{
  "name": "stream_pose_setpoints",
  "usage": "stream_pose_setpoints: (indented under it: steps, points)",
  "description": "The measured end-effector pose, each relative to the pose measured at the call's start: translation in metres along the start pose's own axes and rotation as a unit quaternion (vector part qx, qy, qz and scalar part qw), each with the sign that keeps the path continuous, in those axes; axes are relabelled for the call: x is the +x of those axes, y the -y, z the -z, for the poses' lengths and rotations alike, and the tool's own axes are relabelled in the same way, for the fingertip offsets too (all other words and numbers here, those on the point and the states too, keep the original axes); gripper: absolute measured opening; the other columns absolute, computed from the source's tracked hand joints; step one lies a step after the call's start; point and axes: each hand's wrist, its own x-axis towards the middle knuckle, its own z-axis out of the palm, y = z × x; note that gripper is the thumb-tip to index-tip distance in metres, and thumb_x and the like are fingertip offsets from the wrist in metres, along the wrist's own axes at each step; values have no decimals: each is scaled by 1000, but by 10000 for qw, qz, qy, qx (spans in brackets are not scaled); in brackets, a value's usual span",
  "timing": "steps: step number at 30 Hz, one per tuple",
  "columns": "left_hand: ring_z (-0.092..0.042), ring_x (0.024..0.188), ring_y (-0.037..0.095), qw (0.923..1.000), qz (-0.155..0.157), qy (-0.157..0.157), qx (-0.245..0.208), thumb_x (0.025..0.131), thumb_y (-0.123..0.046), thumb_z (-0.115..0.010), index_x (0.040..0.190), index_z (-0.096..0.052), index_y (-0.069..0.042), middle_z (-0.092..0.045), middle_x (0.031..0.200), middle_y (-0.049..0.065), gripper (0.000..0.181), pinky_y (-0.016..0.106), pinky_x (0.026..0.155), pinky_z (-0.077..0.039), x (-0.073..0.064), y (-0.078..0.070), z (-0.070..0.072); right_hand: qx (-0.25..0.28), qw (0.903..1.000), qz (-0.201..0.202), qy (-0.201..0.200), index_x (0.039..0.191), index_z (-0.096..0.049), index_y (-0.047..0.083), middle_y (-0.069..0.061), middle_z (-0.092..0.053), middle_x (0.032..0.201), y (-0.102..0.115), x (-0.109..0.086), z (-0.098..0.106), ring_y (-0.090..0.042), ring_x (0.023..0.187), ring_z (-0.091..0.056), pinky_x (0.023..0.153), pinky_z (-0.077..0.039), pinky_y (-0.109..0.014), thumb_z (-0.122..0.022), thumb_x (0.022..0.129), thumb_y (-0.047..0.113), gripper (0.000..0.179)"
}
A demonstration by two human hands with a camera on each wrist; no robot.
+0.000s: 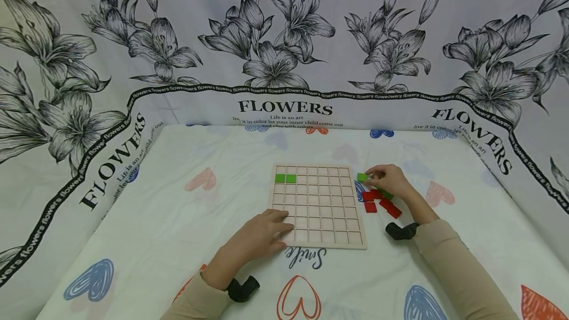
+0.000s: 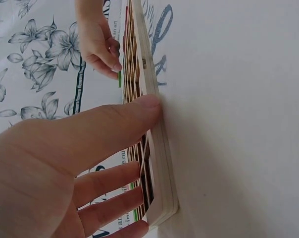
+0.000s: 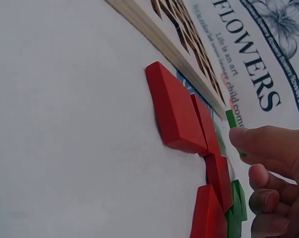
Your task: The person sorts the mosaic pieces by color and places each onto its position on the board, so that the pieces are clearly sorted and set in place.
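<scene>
A light wooden grid board [image 1: 317,206] lies on the table, with two green square tiles [image 1: 285,178] side by side in its second row at the left. My left hand [image 1: 262,233] rests on the board's near left corner, thumb along the near edge and fingers spread over the cells. Off the board's right side, my right hand [image 1: 391,180] pinches a green tile [image 1: 362,177] between thumb and fingertips. Below that hand lie several loose red tiles [image 1: 371,207] and, partly hidden behind them, some green tiles [image 3: 237,203].
A white cloth [image 1: 231,152] printed with hearts covers the table. Behind and at the sides hangs a curtain [image 1: 284,33] with black flower drawings. Dark wrist devices [image 1: 243,289] sit on both wrists.
</scene>
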Motion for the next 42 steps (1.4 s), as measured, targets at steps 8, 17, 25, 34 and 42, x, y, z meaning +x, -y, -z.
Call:
stream_pose_setpoints:
  steps: [8, 17, 25, 34, 42]
  points:
    - [-54, 127, 29, 10000, 4, -14, -9, 84, -29, -73, 120, -68, -15, -58, 136, 12, 40, 45, 100, -51, 0, 0, -1, 132, 9998, 140, -37, 113, -67, -3, -5, -54, 75, 7, -2, -3, -17, 73, -46, 57, -40, -21, -71, 86, 18, 35]
    - [-55, 125, 29, 10000, -28, -57, 62, 83, -30, -73, 120, -68, -15, -59, 135, 12, 39, 45, 99, -52, 0, 0, -2, 289, 9991, 317, -13, 112, -67, -2, -7, -56, 76, 16, -8, -7, -16, 71, -45, 53, -36, -21, -71, 86, 17, 33]
    - [-55, 125, 28, 9999, -31, -67, 96, 83, -30, -73, 120, -68, -16, -59, 135, 11, 39, 44, 99, -52, 0, 0, -3, 364, 9987, 356, 9, 111, -68, 1, -4, -53, 77, 20, -9, -12, -15, 73, -45, 57, -38, -21, -72, 85, 20, 33]
    - [-55, 125, 28, 9999, -44, -60, 106, 83, -31, -73, 120, -68, -16, -59, 135, 11, 39, 44, 99, -51, 0, 1, -3, 417, 9973, 606, 64, 109, -69, -1, -6, -56, 77, 27, -9, -16, -15, 72, -45, 54, -37, -21, -73, 85, 19, 32]
    - [-55, 125, 29, 9999, -42, -49, 104, 83, -30, -73, 120, -68, -16, -59, 135, 11, 39, 44, 99, -51, 0, 1, -3, 430, 9964, 726, 33, 107, -69, 0, -4, -55, 75, 32, -7, -21, -14, 69, -45, 52, -36, -20, -74, 83, 18, 31]
